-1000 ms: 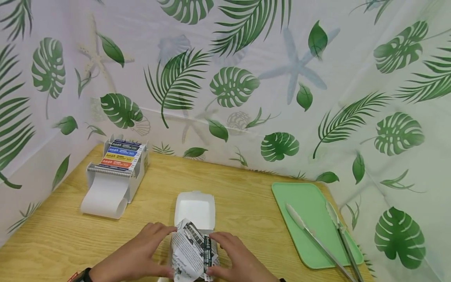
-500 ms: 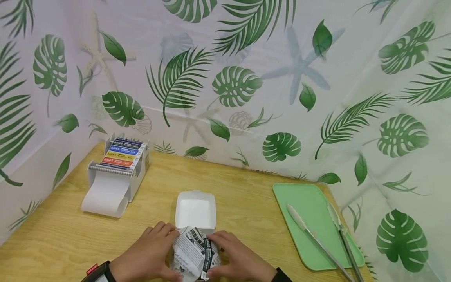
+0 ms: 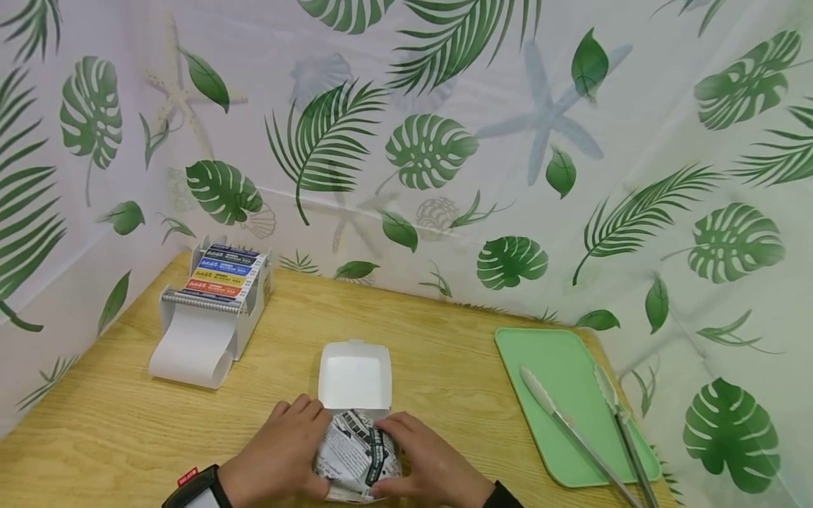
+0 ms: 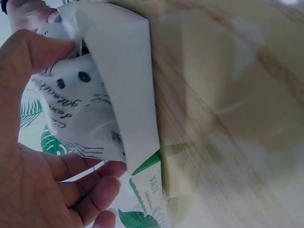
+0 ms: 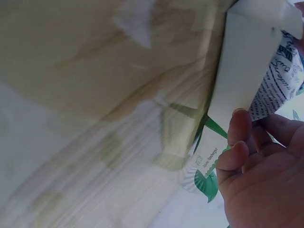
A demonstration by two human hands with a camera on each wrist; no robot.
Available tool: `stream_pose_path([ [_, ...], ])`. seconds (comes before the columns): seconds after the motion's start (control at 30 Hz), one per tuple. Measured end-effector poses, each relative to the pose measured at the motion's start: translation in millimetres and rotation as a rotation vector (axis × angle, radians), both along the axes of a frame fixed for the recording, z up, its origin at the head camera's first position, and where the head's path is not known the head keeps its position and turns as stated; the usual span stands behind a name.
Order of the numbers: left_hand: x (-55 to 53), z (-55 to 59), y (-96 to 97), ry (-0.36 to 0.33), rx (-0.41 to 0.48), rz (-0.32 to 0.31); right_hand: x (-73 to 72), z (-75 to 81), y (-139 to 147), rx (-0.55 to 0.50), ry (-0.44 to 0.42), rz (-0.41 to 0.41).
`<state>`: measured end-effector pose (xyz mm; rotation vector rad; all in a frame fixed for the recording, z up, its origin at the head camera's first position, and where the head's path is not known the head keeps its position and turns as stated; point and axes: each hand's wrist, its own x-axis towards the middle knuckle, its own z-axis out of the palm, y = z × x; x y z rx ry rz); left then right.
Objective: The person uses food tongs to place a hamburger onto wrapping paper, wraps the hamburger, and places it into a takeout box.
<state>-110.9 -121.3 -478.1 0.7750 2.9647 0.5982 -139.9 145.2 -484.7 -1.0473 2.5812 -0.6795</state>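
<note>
A round bundle in newsprint-patterned paper, looking like a wrapped burger (image 3: 346, 451), sits in the base of a white clamshell box. The box's lid (image 3: 356, 377) stands open behind it. My left hand (image 3: 282, 448) holds the bundle's left side, and my right hand (image 3: 428, 462) holds its right side. In the left wrist view, the thumb presses on the paper while the fingers reach to the far side, beside the box wall (image 4: 128, 71). Seen from the right wrist, curled fingers (image 5: 240, 126) lie at the box edge and against the paper. The bundle's underside is hidden.
On the back left stands a dispenser (image 3: 248, 303) with a white sheet (image 3: 193, 346) curling out of it. A green tray (image 3: 540, 353) on the right carries two pairs of tongs (image 3: 574, 434), their handles overhanging its front. A leaf-print curtain (image 3: 432, 212) encloses the table.
The wrapped bundle has gone down into the box base and its raised paper top now lies lower and flatter. Both hands moved with it, the left shifting slightly right.
</note>
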Motion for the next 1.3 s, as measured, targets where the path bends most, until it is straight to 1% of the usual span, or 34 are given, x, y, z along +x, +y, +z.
stream_pose_path([
  [0.17,-4.7,-6.4,0.0,-0.026,0.031,-0.01,-5.4,2.5,0,0.043,0.017,0.008],
  [0.27,-3.3,-10.6,-2.3,-0.03,0.07,-0.027,-6.3,2.3,0,0.056,0.055,0.017],
  [0.4,-2.0,-10.9,-7.4,-0.083,0.104,-0.06,-6.4,2.5,-1,0.088,0.101,0.029],
  [0.47,-2.4,-10.8,-8.6,-0.107,0.122,-0.069,-8.3,3.1,-2,0.107,0.1,0.032],
  [0.53,-3.1,-11.8,-8.4,-0.106,0.139,-0.064,-10.9,2.9,-3,0.12,0.088,0.036],
  [0.6,-3.8,-14.6,-6.8,-0.087,0.153,-0.047,-13.2,1.7,-3,0.122,0.071,0.039],
  [0.7,-4.4,-20.3,-3.9,-0.037,0.148,-0.016,-14.4,-1.4,1,0.08,0.033,0.062],
  [0.8,-5.1,-24.8,-1.4,-0.014,0.142,-0.002,-15.2,-0.6,10,-0.009,-0.024,0.07],
  [0.87,-5.6,-25.6,-1.1,-0.022,0.138,0.0,-15.4,2.2,14,-0.047,-0.042,0.061],
  [0.9,-6.1,-25.9,-1.0,-0.028,0.139,-0.002,-15.5,4.1,16,-0.049,-0.043,0.05],
  [0.97,-7.0,-26.1,-1.5,-0.04,0.141,-0.008,-15.0,8.0,16,-0.02,-0.017,0.038],
  [1.1,-8.7,-23.3,-4.0,-0.088,0.163,-0.052,-14.2,15.4,8,0.136,0.03,0.029],
  [1.2,-9.7,-18.3,-8.4,-0.174,0.193,-0.099,-14.6,20.4,1,0.26,0.062,0.036],
  [1.3,-11.2,-14.5,-12.6,-0.246,0.218,-0.135,-14.0,23.1,-2,0.335,0.087,0.052],
])
